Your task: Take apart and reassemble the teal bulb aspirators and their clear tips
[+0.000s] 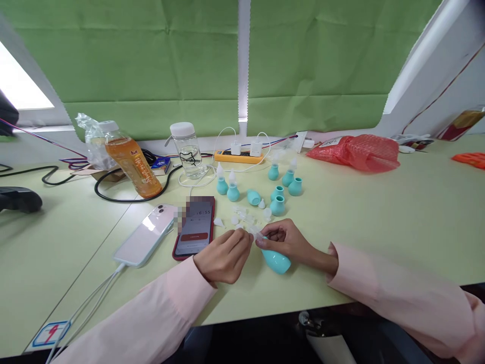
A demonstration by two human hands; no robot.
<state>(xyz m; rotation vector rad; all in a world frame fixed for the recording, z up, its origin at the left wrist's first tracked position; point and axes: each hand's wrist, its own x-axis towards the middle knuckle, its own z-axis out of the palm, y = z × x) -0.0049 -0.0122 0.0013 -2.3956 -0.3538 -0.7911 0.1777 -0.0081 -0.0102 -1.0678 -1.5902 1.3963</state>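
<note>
My right hand grips a teal rubber bulb lying on its side near the table's front edge. My left hand pinches a small clear nozzle tip at the bulb's mouth, fingers closed. Both hands meet over the pale green table. Just beyond them lie several loose clear tips. Farther back stand several more teal bulbs, two with clear tips fitted.
Two phones lie left of my hands: a red-cased one and a white one on a cable. Behind stand an orange drink bottle, a clear water bottle, a yellow power strip and a red plastic bag.
</note>
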